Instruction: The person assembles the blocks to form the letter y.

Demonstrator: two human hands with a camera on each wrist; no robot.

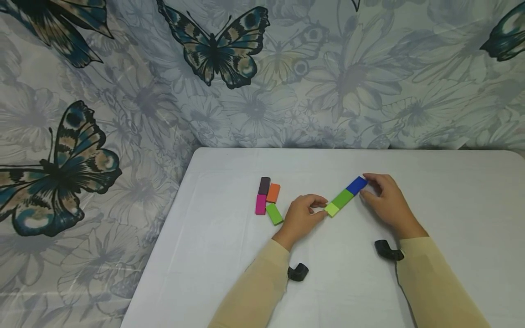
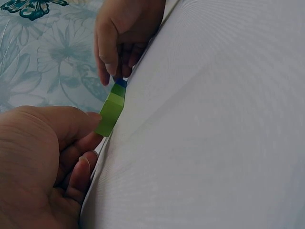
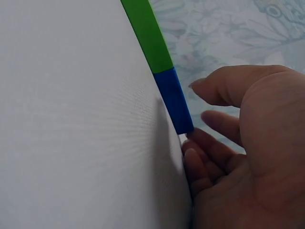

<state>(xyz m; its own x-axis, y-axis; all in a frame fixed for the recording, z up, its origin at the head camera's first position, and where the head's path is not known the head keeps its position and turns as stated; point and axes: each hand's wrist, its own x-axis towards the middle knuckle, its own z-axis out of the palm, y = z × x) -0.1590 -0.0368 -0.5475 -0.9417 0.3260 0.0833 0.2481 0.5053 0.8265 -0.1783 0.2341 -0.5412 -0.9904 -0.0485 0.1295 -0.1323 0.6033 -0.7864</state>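
A straight slanting row of blocks lies between the two hands: a light green block at the near left end, a green block in the middle, a blue block at the far right end. My left hand pinches the light green end, thumb and forefinger at its corner; the left wrist view shows a fingertip against the block. By the blue end, my right hand has its thumb and fingers spread. In the right wrist view the thumb is apart from the blue block, and another fingertip is right at its end.
Left of the left hand lie a dark block, an orange block, a magenta block and another green block, grouped closely. The white table ends at a butterfly-patterned backdrop. Black wrist devices sit at both sleeves.
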